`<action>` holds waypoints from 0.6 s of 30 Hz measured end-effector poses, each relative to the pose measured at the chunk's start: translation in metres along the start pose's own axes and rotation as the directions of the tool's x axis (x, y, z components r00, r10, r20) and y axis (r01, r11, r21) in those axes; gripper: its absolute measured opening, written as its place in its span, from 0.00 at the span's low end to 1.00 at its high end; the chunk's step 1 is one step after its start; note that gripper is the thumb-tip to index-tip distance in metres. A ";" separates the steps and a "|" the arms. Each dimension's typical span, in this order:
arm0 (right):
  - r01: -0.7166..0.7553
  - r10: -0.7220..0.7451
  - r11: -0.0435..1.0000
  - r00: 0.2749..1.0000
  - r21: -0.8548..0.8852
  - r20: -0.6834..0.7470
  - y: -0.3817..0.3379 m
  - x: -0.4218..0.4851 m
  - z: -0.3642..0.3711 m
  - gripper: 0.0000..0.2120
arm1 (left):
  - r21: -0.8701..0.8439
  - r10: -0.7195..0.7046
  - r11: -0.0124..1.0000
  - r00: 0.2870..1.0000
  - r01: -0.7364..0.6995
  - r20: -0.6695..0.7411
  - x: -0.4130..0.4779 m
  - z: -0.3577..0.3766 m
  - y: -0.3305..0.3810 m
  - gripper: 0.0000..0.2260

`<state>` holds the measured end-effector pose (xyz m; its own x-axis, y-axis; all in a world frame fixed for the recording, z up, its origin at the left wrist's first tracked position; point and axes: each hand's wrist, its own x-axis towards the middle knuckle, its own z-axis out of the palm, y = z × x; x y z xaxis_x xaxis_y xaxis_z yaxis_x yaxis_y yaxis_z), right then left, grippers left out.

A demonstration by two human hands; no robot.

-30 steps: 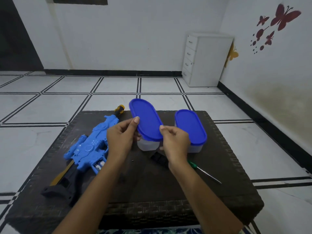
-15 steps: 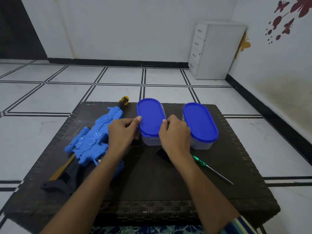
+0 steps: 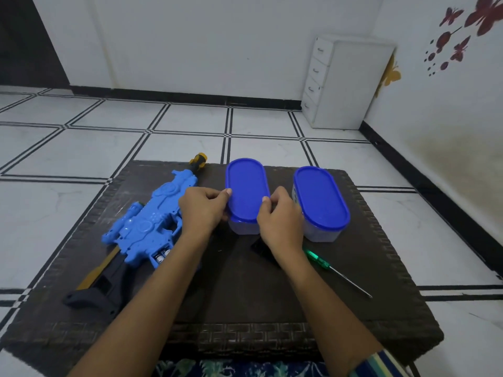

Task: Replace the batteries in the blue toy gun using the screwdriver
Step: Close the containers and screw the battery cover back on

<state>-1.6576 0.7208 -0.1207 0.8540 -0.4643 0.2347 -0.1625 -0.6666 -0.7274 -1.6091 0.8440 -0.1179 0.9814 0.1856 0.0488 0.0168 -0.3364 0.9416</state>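
The blue toy gun [image 3: 152,221] lies on the left of the dark table [image 3: 245,295], its battery compartment [image 3: 160,257] open with batteries showing. A clear box with a blue lid [image 3: 247,190] stands mid-table. My left hand [image 3: 202,210] grips the lid's left edge and my right hand [image 3: 280,216] grips its right edge; the lid sits flat on the box. A green-handled screwdriver [image 3: 326,265] lies to the right of my right wrist. A dark flat piece [image 3: 261,248] lies partly under my right hand.
A second clear box with a blue lid [image 3: 321,200] stands just right of my right hand. Tiled floor surrounds the table. A white drawer unit [image 3: 343,83] stands at the far wall on the right.
The blue lid, tilted up above the box one second ago, has come down flat onto the box. Both hands stay at its edges.
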 end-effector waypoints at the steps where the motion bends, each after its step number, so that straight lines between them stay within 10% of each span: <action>1: -0.007 0.007 1.000 1.000 0.020 -0.002 -0.001 0.000 0.000 0.08 | 0.040 0.008 0.999 1.000 -0.009 0.010 0.003 -0.001 0.002 0.11; 6: -0.022 0.022 0.995 1.000 0.098 -0.004 0.002 0.002 -0.001 0.09 | 0.393 0.377 0.795 0.884 -0.462 0.278 0.036 0.013 0.027 0.12; 11: -0.014 0.011 0.993 1.000 0.115 0.022 0.007 0.003 -0.004 0.09 | 0.607 0.298 0.487 0.773 -0.628 0.560 0.066 0.046 0.024 0.23; 18: -0.026 0.021 0.995 0.999 0.098 0.048 0.007 0.004 -0.003 0.08 | 0.591 0.335 0.486 0.762 -0.644 0.555 0.072 0.051 0.022 0.22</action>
<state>-1.6567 0.7122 -0.1231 0.8732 -0.4496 0.1882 -0.1350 -0.5942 -0.7929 -1.5280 0.8034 -0.1106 0.8590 -0.4835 0.1682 -0.5111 -0.8285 0.2287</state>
